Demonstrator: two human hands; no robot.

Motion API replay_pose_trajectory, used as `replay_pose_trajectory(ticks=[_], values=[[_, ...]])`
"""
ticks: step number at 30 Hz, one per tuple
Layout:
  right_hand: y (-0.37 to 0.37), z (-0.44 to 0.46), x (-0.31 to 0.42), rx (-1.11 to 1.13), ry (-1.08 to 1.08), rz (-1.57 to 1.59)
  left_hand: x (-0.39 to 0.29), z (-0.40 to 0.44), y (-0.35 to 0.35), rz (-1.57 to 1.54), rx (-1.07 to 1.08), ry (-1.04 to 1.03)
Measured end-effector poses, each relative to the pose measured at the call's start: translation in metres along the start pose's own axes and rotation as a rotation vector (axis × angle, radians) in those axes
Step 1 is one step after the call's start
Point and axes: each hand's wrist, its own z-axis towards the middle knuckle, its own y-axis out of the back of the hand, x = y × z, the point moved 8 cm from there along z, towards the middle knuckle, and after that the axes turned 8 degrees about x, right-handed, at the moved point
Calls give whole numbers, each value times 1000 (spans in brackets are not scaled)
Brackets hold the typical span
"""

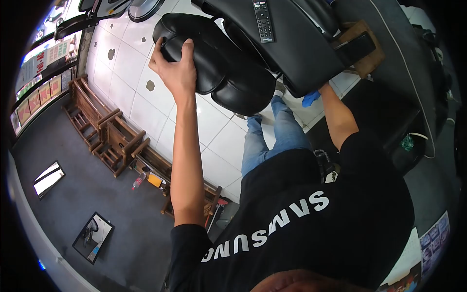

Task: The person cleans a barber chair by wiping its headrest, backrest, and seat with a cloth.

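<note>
My left hand (176, 68) grips the near end of a black padded chair cushion (214, 61), its thumb and fingers spread apart on the glossy upholstery. The cushion has several rounded lobes and stitched seams. Low on the right, my right hand (323, 89) is beside the edge of a black upholstered chair part (292, 53), which partly hides it. Bunched at its fingers is a blue cloth (311, 99). A black remote control (263, 22) lies on top of that chair part.
Wooden benches (116, 138) stand along the left, with a plastic bottle (139, 181) near them. Mirrors (93, 237) hang on the grey wall. White floor tiles (131, 102) have dark worn patches. To the right, a cable (404, 63) runs past a wooden box (372, 53).
</note>
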Motion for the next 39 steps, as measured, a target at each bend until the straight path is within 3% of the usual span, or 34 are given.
replay_pose_trajectory(ticks=[4,8,13,17,22,29,31,34,37,39], values=[[-36,22,-77,-16,-18,-178,5,2,0,-7,13,28],[-71,36,-129,19,-81,-155,7,2,3,49,-10,100],[-64,48,-141,79,-101,-80,26,-7,12,84,1,159],[-49,44,-150,98,-103,-31,70,-17,22,-193,80,349],[-31,34,-164,104,-93,6,130,-34,42,-331,80,395],[5,-60,-170,-88,-222,54,227,-62,57,-396,44,390],[6,-118,-159,-58,-299,234,247,-73,59,-376,12,423],[-8,-174,-153,248,-362,487,290,-82,58,-349,17,439],[-12,-191,-160,433,-294,462,335,-98,54,-454,43,565],[-19,-191,-172,572,-288,380,378,-100,48,-334,53,527]])
